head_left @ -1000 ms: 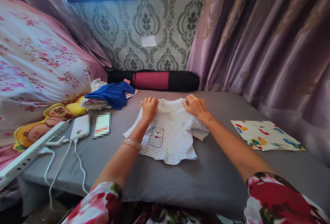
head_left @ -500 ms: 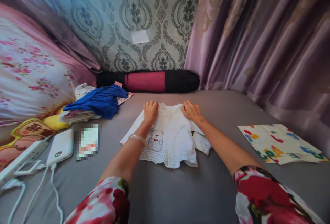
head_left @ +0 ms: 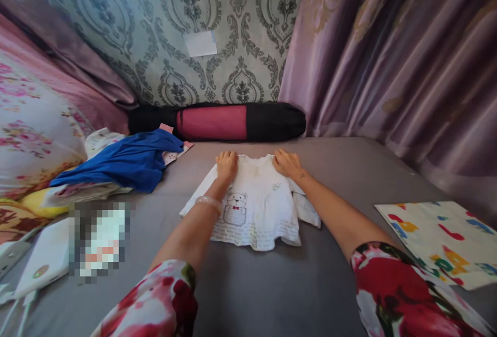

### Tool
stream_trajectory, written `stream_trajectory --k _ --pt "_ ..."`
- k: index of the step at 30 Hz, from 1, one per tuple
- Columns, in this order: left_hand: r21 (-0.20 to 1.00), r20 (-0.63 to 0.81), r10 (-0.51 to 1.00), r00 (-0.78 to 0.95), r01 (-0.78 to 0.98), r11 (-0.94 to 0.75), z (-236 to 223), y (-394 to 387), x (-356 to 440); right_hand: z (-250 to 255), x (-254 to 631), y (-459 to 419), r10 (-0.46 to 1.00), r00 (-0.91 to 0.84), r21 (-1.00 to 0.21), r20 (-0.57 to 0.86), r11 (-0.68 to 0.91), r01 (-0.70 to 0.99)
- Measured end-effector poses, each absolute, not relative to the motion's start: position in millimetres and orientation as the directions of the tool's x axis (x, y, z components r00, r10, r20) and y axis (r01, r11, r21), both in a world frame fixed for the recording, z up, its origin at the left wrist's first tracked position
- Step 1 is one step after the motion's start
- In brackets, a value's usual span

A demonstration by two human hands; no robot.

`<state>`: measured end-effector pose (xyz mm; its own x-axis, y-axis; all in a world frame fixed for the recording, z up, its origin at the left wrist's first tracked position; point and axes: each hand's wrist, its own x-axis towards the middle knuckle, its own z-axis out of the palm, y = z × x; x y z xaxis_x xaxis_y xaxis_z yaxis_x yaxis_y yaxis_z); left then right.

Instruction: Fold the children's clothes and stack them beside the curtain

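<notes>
A small white long-sleeved shirt with a bear print lies spread on the grey sheet, its neckline pointing away from me. My left hand grips its left shoulder, fingers curled over the fabric. At the opposite shoulder my right hand is closed on the cloth in the same way. The neckline lies stretched between both hands. My left forearm covers part of the left sleeve; the right sleeve shows partly from under the shirt's side.
A black and red bolster lies along the wall. To the left are a blue garment on other clothes, a white power bank with cables and a pixelated item. A folded patterned cloth lies right.
The view has moved closer and tilted slightly, so the surroundings look larger and spread outward. Both hands keep their hold on the shoulders, and the shirt's hem has shifted slightly.
</notes>
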<state>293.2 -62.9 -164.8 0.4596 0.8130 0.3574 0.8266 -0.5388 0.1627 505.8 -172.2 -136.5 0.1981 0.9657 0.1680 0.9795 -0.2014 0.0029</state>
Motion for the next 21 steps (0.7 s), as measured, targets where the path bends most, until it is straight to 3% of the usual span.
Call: stream_trajectory --k 8,14,21 --pt "0.250 0.112 0.869 0.482 0.832 -0.494 -159 -54 297 -149 517 -164 0.978 0.180 -0.102 0.108 -0.169 0.980" --pt "0.292 0.061 0.850 0.523 0.805 -0.517 -155 -45 309 -144 518 -144 0.979 0.199 -0.248 -0.050 -0.205 0.947" --pt "0.319 0.096 0.848 0.522 0.790 -0.523 -161 -46 314 -154 513 -143 0.965 0.264 -0.280 -0.001 -0.253 0.926"
